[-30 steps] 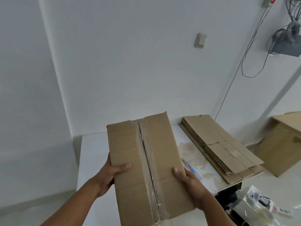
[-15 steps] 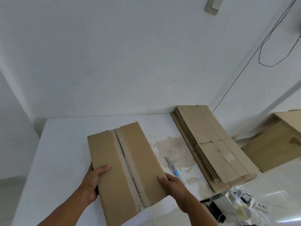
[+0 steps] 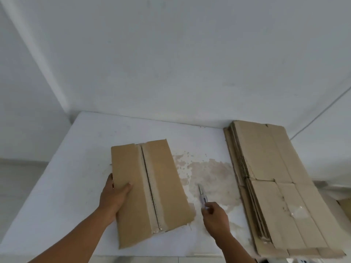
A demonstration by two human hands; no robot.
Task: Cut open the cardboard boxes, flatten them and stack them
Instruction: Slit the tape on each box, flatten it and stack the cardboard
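1. Reaching in from the near edge, the right hand point(image 3: 215, 217) had its fingertips curled together, pinching the near end of the utility knife point(image 3: 201, 194).
2. The knife lay on the white table point(image 3: 76, 177), just right of the cardboard box point(image 3: 152, 186), with its tip pointing far.
3. The left hand point(image 3: 114, 198) gripped the box's left edge, thumb pressed on top and fingers hidden beneath.
4. The box sat at the middle of the table, its taped seam point(image 3: 150, 186) facing up and running near to far.
5. A brownish stain point(image 3: 209, 171) marked the table between the box and the stack of flattened boxes point(image 3: 275, 186).
6. That stack lay on the right, well apart from the box, stretching back to the far wall point(image 3: 171, 63).
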